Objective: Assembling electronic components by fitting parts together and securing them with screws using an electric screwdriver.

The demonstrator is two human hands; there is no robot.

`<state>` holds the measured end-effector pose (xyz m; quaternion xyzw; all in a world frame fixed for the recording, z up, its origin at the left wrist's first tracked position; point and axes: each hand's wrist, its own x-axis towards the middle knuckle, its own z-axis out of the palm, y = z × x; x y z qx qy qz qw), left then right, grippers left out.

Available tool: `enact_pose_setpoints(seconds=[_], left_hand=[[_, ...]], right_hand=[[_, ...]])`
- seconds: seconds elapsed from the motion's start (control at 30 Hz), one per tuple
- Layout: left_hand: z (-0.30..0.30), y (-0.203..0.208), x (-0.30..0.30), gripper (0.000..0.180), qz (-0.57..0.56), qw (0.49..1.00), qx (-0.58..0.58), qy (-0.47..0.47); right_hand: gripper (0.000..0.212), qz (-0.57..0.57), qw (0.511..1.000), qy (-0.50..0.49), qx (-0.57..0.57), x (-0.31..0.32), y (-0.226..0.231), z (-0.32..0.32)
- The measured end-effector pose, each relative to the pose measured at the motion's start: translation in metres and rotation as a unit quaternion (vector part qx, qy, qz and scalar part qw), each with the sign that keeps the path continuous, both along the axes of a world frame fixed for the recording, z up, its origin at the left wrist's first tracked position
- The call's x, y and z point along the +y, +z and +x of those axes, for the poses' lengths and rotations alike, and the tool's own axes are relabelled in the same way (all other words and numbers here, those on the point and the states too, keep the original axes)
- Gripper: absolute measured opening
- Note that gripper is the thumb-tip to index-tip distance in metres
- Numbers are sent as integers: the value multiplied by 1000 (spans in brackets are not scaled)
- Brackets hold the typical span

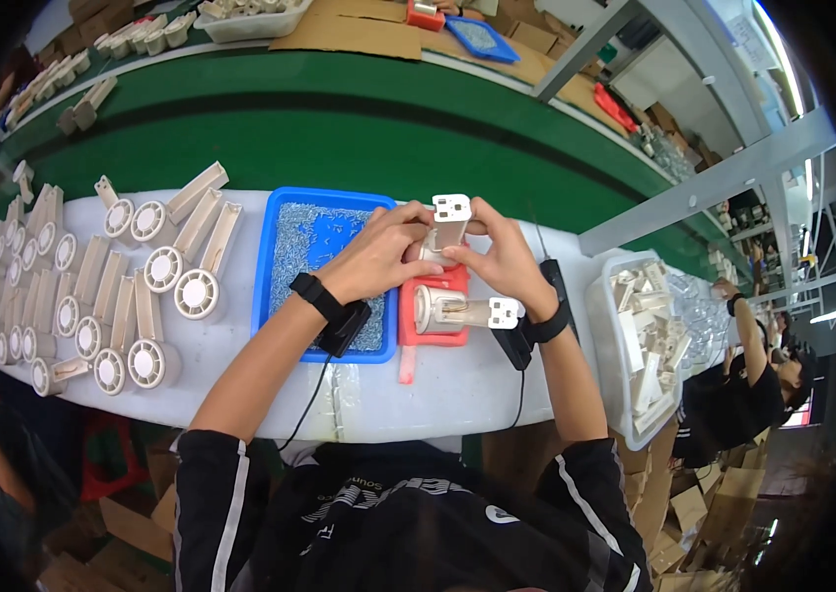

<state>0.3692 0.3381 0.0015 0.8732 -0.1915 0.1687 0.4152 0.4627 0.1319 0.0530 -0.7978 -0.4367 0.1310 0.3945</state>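
Note:
Both hands meet over a red holding block (448,335) at the table's middle. My left hand (384,249) grips a white plastic lamp-like housing (450,229) from its left side, thumb against the lower part. My right hand (503,259) pinches the same housing from the right, its thumb low on the front. The housing's end plate, with dark rectangular holes, points up and away. Nearer to me, a second white housing (457,312) lies in the block, its round cup at left and holed end plate at right. A blue tray (390,340) of small metal screws sits beneath my left forearm.
Several round-headed white housings (199,294) cover the table's left side. A white bin (607,345) of small white plastic parts stands at right, beside clear plastic bags (709,311). A green conveyor belt (339,123) runs behind. Another person's arm (753,340) shows at far right.

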Motion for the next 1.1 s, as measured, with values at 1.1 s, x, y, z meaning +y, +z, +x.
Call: enact_pose_setpoints(seconds=[1.1], left_hand=[[1,12,-6,60,-51,998,45,17]], right_hand=[[43,-30,833,-551,26,-201,-52,-154]])
